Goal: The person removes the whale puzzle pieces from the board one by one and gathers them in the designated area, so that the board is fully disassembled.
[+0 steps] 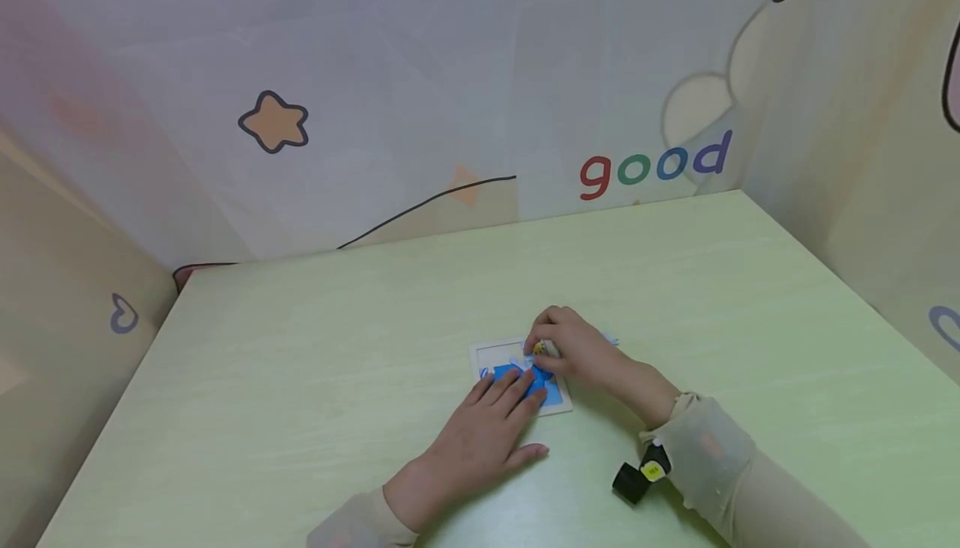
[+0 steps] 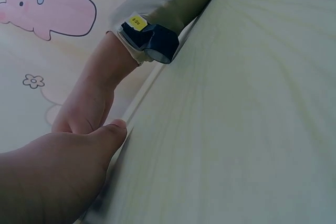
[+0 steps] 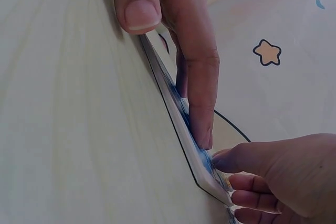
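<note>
White-framed board (image 1: pixel 495 353) lies flat around the middle of the visible worktop (image 1: pixel 262 381), with both hands over it. On the left, the left hand (image 1: pixel 480 435) reaches in from the near side, its fingers released and laid nearly straight across the blue pieces (image 1: pixel 555 395), the thumb set apart to the right, off the frame. That spread suits steadying: light, even pressure should stop the blue parts creeping, whereas a hard push could slide the whole board. Further right, the right hand (image 1: pixel 581 351) comes over the far right part of the board, its fingers curled and, with the thumb, pinching a small yellow-marked piece (image 1: pixel 539 348). How well that piece seats is hidden by the hand; I would keep the pinch low, level and near its edges, so that neighbours are not dragged along. Beyond the right hand a pale blue scrap (image 1: pixel 611 340) peeps out, mostly covered. Nearer, the black wrist camera (image 1: pixel 633 481) hangs low by the sleeve, so the forearm is best kept raised enough not to catch
</note>
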A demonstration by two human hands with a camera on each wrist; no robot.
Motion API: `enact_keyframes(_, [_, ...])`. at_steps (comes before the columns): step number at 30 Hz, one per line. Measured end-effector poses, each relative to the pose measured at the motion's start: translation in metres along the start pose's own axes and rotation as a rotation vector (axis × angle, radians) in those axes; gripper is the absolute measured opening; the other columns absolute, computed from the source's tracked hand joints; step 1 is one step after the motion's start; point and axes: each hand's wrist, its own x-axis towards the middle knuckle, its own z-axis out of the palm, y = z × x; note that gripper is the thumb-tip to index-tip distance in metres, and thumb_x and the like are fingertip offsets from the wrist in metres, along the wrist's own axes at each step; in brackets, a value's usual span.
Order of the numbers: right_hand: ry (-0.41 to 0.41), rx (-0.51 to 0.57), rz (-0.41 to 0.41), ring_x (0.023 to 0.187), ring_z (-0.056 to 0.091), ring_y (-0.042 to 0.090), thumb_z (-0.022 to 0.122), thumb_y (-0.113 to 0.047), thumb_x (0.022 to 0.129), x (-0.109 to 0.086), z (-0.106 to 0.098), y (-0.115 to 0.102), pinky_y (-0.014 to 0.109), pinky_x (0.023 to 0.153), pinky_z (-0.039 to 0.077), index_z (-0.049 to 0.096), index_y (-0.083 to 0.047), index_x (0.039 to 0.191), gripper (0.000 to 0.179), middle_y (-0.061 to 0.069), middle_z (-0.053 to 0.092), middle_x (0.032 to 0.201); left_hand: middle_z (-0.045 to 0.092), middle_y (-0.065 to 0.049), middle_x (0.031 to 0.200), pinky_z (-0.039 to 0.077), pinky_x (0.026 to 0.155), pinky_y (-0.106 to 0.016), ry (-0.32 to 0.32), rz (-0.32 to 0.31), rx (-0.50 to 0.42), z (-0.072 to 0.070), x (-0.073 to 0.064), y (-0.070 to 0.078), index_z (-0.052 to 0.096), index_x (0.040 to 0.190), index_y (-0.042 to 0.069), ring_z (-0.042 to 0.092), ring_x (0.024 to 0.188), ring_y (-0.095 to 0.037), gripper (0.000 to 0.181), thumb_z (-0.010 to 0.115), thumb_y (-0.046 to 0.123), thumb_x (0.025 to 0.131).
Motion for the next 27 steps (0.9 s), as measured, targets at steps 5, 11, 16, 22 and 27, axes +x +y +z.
enact_keyframes(5, [-0.012, 0.012, 0.013, 0.106, 0.054, 0.028, 0.070, -0.010, 0.085, 0.0001, -0.0018, -0.0014, 0.046, 0.097, 0.046, 0.070, -0.014, 0.090, 0.007, 0.007, 0.061, 0.105, 0.033, -0.003, 0.157, 0.029, 0.117, -0.041, -0.014, -0.008, 0.007, -0.0016, 0.0005, 0.0007, 0.037, 0.148, 0.019, 0.031, 0.146, -0.022, 0.064, 0.034, 0.058, 0.098])
enact_keyframes(11, [-0.030, 0.015, 0.037, 0.109, 0.055, 0.028, 0.069, -0.011, 0.087, 0.0005, -0.0040, -0.0035, 0.047, 0.099, 0.046, 0.068, -0.012, 0.101, 0.015, 0.008, 0.063, 0.108, 0.033, -0.002, 0.157, 0.030, 0.117, -0.041, -0.016, -0.011, 0.011, -0.0002, 0.0013, 0.0011, 0.038, 0.148, 0.019, 0.031, 0.145, -0.021, 0.064, 0.034, 0.058, 0.098])
enact_keyframes(16, [-0.027, -0.006, 0.046, 0.106, 0.056, 0.026, 0.068, -0.012, 0.087, 0.0003, -0.0068, -0.0051, 0.044, 0.096, 0.048, 0.066, -0.008, 0.113, 0.026, 0.008, 0.064, 0.109, 0.034, -0.003, 0.156, 0.030, 0.117, -0.042, -0.004, -0.011, 0.002, 0.0000, 0.0010, 0.0011, 0.038, 0.148, 0.019, 0.032, 0.145, -0.022, 0.064, 0.035, 0.058, 0.098])
enact_keyframes(22, [0.011, 0.002, 0.039, 0.106, 0.057, 0.026, 0.068, -0.011, 0.087, 0.0006, -0.0081, -0.0056, 0.043, 0.095, 0.049, 0.069, -0.006, 0.111, 0.025, 0.008, 0.065, 0.108, 0.033, -0.002, 0.157, 0.029, 0.117, -0.041, -0.020, -0.018, -0.002, -0.0001, 0.0014, 0.0010, 0.037, 0.148, 0.020, 0.031, 0.146, -0.021, 0.064, 0.035, 0.058, 0.098])
enact_keyframes(27, [0.043, 0.017, 0.048, 0.100, 0.059, 0.023, 0.068, -0.010, 0.087, 0.0013, -0.0084, -0.0046, 0.041, 0.091, 0.050, 0.070, -0.007, 0.106, 0.019, 0.006, 0.065, 0.103, 0.033, -0.002, 0.157, 0.029, 0.117, -0.041, -0.022, -0.017, -0.001, -0.0002, 0.0019, 0.0015, 0.037, 0.148, 0.020, 0.031, 0.145, -0.021, 0.064, 0.036, 0.058, 0.098])
